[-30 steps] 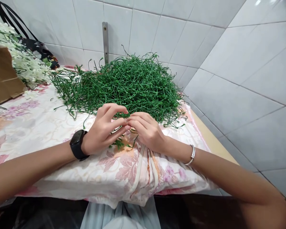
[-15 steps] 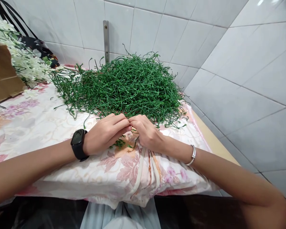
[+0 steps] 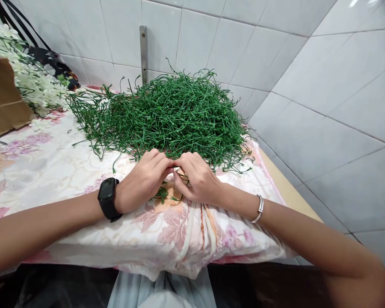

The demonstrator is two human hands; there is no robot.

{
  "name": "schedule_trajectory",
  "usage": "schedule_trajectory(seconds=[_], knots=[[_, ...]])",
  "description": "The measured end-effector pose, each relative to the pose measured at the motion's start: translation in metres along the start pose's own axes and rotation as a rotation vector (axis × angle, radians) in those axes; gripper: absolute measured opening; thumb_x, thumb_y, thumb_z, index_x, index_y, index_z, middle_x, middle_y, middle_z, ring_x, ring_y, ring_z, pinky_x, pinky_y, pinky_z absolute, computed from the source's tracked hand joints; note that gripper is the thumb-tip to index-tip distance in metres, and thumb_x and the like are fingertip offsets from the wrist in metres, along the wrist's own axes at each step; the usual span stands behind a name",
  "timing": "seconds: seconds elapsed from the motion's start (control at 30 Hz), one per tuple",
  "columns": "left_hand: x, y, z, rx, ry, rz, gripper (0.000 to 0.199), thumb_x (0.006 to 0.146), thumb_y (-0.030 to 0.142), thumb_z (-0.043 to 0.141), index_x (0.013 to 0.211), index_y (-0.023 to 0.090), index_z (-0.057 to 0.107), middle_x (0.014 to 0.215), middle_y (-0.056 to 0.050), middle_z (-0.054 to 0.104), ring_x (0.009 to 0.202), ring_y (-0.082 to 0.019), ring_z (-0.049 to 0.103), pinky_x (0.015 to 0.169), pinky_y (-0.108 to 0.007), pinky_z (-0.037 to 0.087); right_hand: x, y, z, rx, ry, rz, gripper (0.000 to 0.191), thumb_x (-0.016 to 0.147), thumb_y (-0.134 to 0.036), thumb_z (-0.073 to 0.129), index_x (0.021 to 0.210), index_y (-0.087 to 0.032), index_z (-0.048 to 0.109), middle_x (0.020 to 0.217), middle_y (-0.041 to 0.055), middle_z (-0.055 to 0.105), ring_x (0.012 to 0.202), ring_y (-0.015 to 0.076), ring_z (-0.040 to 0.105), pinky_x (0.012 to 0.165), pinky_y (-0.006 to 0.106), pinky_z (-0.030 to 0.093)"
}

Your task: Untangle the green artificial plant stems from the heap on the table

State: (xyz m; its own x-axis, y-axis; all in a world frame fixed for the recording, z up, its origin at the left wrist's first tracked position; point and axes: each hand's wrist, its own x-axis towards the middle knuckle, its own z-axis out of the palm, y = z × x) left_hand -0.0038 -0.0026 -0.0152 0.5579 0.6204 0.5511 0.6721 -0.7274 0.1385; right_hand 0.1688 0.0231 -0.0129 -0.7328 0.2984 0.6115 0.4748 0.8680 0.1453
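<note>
My left hand [image 3: 144, 182], with a black watch on its wrist, and my right hand [image 3: 197, 179], with a silver bangle, meet fingertip to fingertip at the near edge of a big heap of green plastic stems [image 3: 170, 115]. Both pinch a small green stem piece [image 3: 162, 193] that hangs between and under the fingers, mostly hidden by them. The hands rest on the flowered cloth [image 3: 51, 167] that covers the table.
White artificial flowers [image 3: 28, 81] and a brown cardboard box [image 3: 3, 102] lie at the far left, with a dark bag [image 3: 51, 64] behind. White tiled walls close the back and the right side. The table's bare edge [image 3: 285, 188] shows at right.
The left hand's fingers, spread a second ago, have closed against the right hand's. Both hands have drawn together and shifted slightly toward the heap.
</note>
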Motion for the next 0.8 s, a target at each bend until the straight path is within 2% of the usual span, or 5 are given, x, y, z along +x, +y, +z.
schedule_trajectory(seconds=[0.17, 0.33, 0.6, 0.8], knots=[[0.0, 0.001, 0.001, 0.037, 0.016, -0.006, 0.022, 0.088, 0.017, 0.032, 0.087, 0.01, 0.053, 0.08, -0.009, 0.053, 0.075, -0.018, 0.038, 0.069, -0.032, 0.038, 0.002, -0.003, 0.0, -0.094, -0.02, 0.031, 0.019, 0.081, -0.023, 0.039, 0.077, -0.01, 0.052, 0.069, 0.0058, 0.046, 0.066, 0.015, 0.037, 0.062, 0.029, 0.033], [0.0, -0.001, 0.0, 0.069, 0.018, 0.008, 0.022, 0.088, 0.019, 0.034, 0.089, 0.01, 0.054, 0.079, -0.008, 0.053, 0.075, -0.017, 0.038, 0.069, -0.032, 0.038, 0.002, -0.004, -0.002, -0.094, -0.029, 0.008, 0.024, 0.083, -0.027, 0.038, 0.079, -0.009, 0.053, 0.069, 0.0055, 0.048, 0.067, 0.0149, 0.038, 0.062, 0.028, 0.032], [0.001, -0.009, -0.002, 0.073, 0.027, -0.005, 0.019, 0.087, 0.017, 0.036, 0.08, 0.012, 0.054, 0.075, -0.006, 0.051, 0.073, -0.016, 0.037, 0.067, -0.03, 0.036, 0.0, 0.002, 0.002, -0.075, -0.078, -0.022, 0.019, 0.086, -0.015, 0.034, 0.082, -0.01, 0.053, 0.07, 0.0046, 0.049, 0.065, 0.0131, 0.037, 0.063, 0.026, 0.032], [0.001, -0.012, 0.0, 0.061, 0.011, 0.005, 0.02, 0.087, 0.02, 0.036, 0.078, 0.014, 0.053, 0.076, -0.005, 0.051, 0.073, -0.016, 0.037, 0.067, -0.03, 0.035, 0.001, 0.003, 0.002, -0.119, -0.08, -0.002, 0.024, 0.087, -0.021, 0.033, 0.072, -0.013, 0.049, 0.066, 0.003, 0.047, 0.062, 0.0122, 0.037, 0.06, 0.025, 0.03]])
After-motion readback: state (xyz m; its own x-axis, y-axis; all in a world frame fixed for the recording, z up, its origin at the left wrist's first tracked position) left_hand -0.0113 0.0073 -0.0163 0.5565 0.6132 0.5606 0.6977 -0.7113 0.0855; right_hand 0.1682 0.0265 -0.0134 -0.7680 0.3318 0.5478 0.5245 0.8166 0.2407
